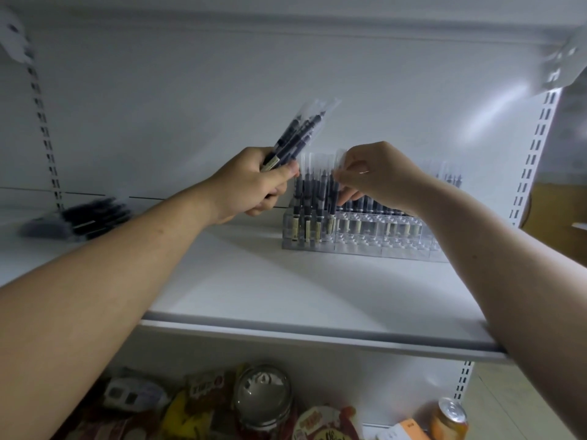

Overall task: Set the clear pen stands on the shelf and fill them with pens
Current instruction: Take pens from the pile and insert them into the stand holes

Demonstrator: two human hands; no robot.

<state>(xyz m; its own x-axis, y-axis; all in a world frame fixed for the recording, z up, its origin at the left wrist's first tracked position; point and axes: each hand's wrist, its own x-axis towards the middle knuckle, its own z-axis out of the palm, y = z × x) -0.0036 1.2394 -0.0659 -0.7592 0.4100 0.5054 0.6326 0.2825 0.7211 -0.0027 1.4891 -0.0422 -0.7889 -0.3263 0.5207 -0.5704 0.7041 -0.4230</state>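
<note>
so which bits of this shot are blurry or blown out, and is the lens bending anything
Head view: glare washes the back panel at upper right; head view, the loose pens at far left are smeared and the pen bundle in the left hand is soft; head view, the wide lens bends the slotted rail and the shelf edge.

We see a shelf that looks like white painted metal, smooth, and a bit shiny where the light hits it. The back wall looks the same. The post at the side is white metal with slots.

The stand is clear hard plastic, smooth and glossy. The pens are dark plastic. Each sits in a thin clear wrap that shines, with a small label that looks like paper.

Down below, we see a jar that looks like shiny glass, a can with a bright metal top, and glossy packets.
</note>
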